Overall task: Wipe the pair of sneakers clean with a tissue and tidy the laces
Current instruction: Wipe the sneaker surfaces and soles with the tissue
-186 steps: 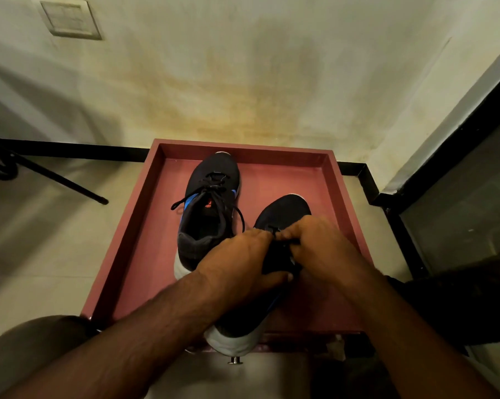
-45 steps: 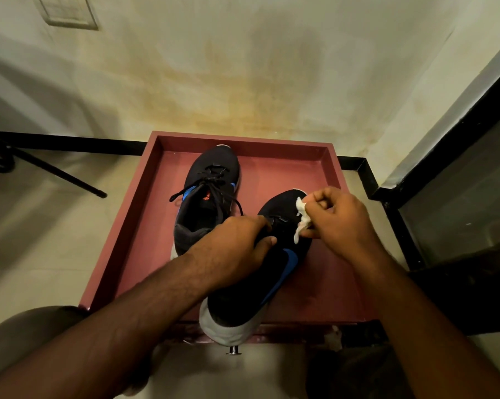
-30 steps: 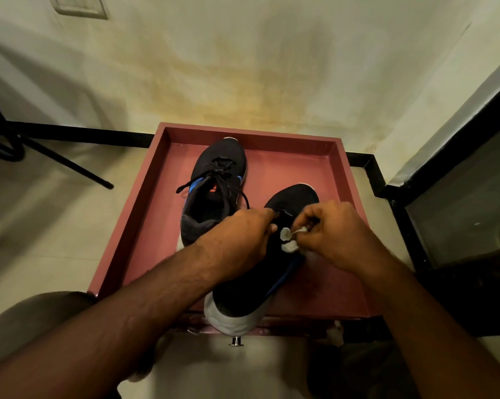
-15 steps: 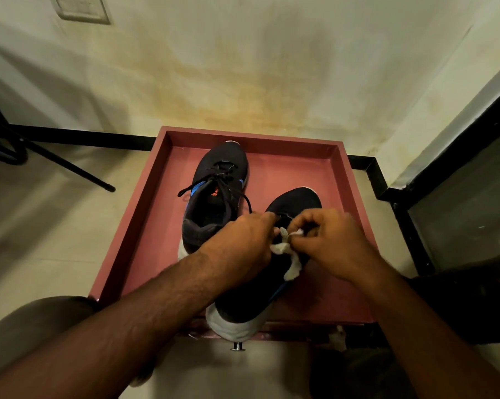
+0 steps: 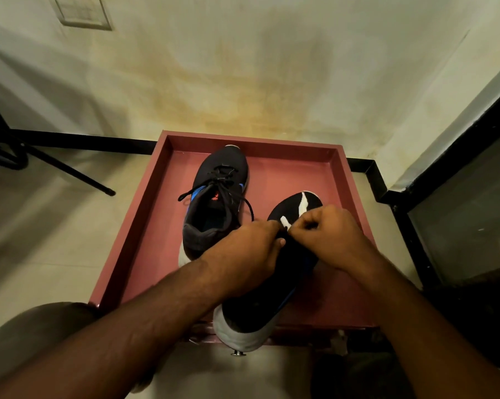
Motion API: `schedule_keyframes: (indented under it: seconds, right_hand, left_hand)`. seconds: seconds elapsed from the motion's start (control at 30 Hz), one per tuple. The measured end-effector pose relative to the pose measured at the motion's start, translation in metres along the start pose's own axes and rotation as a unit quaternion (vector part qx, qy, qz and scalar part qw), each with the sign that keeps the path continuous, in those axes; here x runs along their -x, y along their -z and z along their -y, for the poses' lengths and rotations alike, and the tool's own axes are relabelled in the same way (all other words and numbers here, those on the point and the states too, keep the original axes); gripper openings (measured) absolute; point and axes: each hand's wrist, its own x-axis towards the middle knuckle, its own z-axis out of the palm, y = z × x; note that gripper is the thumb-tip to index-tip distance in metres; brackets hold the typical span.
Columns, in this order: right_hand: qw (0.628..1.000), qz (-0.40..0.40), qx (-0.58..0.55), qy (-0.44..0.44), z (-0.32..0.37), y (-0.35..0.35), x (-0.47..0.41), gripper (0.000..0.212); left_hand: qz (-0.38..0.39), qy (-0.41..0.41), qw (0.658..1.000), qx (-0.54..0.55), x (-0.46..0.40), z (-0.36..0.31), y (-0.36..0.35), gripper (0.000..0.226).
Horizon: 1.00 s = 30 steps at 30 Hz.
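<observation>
Two black sneakers lie in a dark red tray point(image 5: 145, 220). The left sneaker point(image 5: 214, 197) stands free, its black laces loose and trailing. The right sneaker point(image 5: 257, 309) lies tilted, its grey heel hanging over the tray's near edge. My left hand point(image 5: 243, 260) grips the right sneaker around its middle. My right hand point(image 5: 329, 237) is closed on a white tissue point(image 5: 302, 207), which stretches over the sneaker's toe. The right sneaker's laces are hidden under my hands.
The tray sits on a pale floor against a stained wall. A black metal leg point(image 5: 70, 171) slants across the floor at left. A black frame with a glass panel point(image 5: 458, 214) stands close on the right. My knee point(image 5: 41, 335) shows at lower left.
My right hand has carried the tissue from the lace area toward the toe of the right sneaker. My left hand keeps its hold on that sneaker.
</observation>
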Motion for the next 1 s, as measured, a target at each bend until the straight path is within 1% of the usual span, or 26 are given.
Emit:
schedule_keyframes:
  seconds: [0.03,0.07,0.1,0.13,0.17,0.23,0.27,0.3,0.33,0.37,0.4,0.43,0.47,0.5,0.57,0.63,0.67,0.7,0.73,0.77,0.8,0.87,0.93,0.97,1.0]
  right_hand:
    - [0.999,-0.041,-0.002,-0.006,-0.001,0.002,0.0,0.014]
    - [0.996,-0.081,0.021,-0.007,-0.002,0.003,-0.001,0.011]
    - [0.995,-0.092,0.046,-0.003,-0.003,0.002,-0.001,0.017]
    - [0.995,-0.068,0.066,0.0,-0.002,-0.001,-0.001,0.026]
    - [0.997,-0.027,0.073,-0.001,-0.001,-0.004,0.001,0.03]
    - [0.998,0.034,0.06,0.004,0.0,-0.003,0.003,0.023]
    - [0.998,0.053,0.026,0.008,0.0,0.001,0.004,0.017]
    - [0.998,0.06,-0.018,0.01,0.0,0.006,0.006,0.017]
    - [0.998,0.045,-0.053,0.01,0.0,0.008,0.007,0.017]
    - [0.999,0.006,-0.052,0.014,-0.003,0.008,0.006,0.017]
    - [0.999,-0.041,-0.011,0.025,-0.005,0.007,0.005,0.016]
    - [0.997,-0.063,0.04,0.036,-0.005,0.006,0.005,0.02]
    - [0.995,-0.048,0.078,0.036,-0.006,0.004,0.006,0.025]
    - [0.996,-0.009,0.085,0.032,-0.005,0.004,0.008,0.025]
    - [0.996,0.068,0.048,0.016,-0.003,0.009,0.011,0.017]
    - [0.995,0.099,-0.014,-0.01,-0.002,0.019,0.014,0.024]
    - [0.995,0.092,-0.016,-0.023,-0.003,0.023,0.015,0.028]
    - [0.997,0.067,0.007,-0.032,-0.008,0.026,0.015,0.03]
    - [0.997,0.043,0.051,-0.04,-0.012,0.028,0.014,0.03]
    - [0.994,0.037,0.092,-0.053,-0.017,0.029,0.015,0.028]
    - [0.988,0.06,0.121,-0.07,-0.02,0.029,0.016,0.026]
    - [0.97,0.167,0.153,-0.093,-0.02,0.028,0.02,0.025]
    - [0.943,0.27,0.164,-0.102,-0.016,0.024,0.023,0.027]
    - [0.934,0.305,0.153,-0.103,-0.013,0.022,0.024,0.029]
    - [0.931,0.32,0.149,-0.094,-0.012,0.02,0.024,0.029]
  left_hand:
    - [0.002,0.001,1.0,-0.006,0.0,0.0,0.0,0.027]
    - [0.002,-0.001,1.0,-0.011,-0.001,0.0,0.0,0.027]
    - [0.001,-0.002,1.0,-0.014,-0.001,-0.001,-0.001,0.027]
    - [-0.001,-0.002,1.0,-0.014,-0.001,-0.001,-0.001,0.027]
    - [-0.003,-0.001,1.0,-0.012,-0.001,-0.002,-0.001,0.026]
    - [-0.005,0.003,1.0,-0.008,-0.001,-0.002,-0.002,0.024]
    - [-0.005,0.005,1.0,-0.007,-0.001,-0.001,-0.002,0.023]
    - [-0.006,0.005,1.0,-0.007,-0.002,-0.001,-0.003,0.023]
    - [-0.008,0.005,1.0,-0.007,-0.002,-0.001,-0.003,0.022]
    - [-0.01,0.007,1.0,-0.006,-0.003,-0.001,-0.003,0.022]
    - [-0.014,0.011,1.0,-0.005,-0.003,-0.002,-0.004,0.022]
    - [-0.019,0.015,1.0,-0.004,-0.003,-0.002,-0.004,0.021]
    - [-0.026,0.018,0.999,-0.005,-0.003,-0.003,-0.005,0.021]
    - [-0.032,0.021,0.999,-0.005,-0.003,-0.003,-0.007,0.021]
    - [-0.039,0.03,0.999,0.0,-0.004,-0.003,-0.009,0.022]
    - [-0.043,0.04,0.998,0.007,-0.005,-0.002,-0.01,0.023]
    - [-0.049,0.045,0.998,0.013,-0.006,-0.002,-0.011,0.023]
    - [-0.057,0.052,0.997,0.023,-0.007,-0.002,-0.011,0.022]
    - [-0.067,0.06,0.995,0.035,-0.008,-0.002,-0.011,0.022]
    - [-0.079,0.068,0.994,0.046,-0.009,-0.002,-0.01,0.023]
    - [-0.089,0.073,0.992,0.054,-0.011,-0.001,-0.01,0.025]
    - [-0.102,0.078,0.989,0.069,-0.016,-0.001,-0.01,0.028]
    - [-0.111,0.08,0.987,0.082,-0.02,0.001,-0.01,0.029]
    - [-0.115,0.079,0.986,0.087,-0.022,0.002,-0.009,0.03]
    - [-0.121,0.077,0.985,0.093,-0.023,0.002,-0.009,0.03]
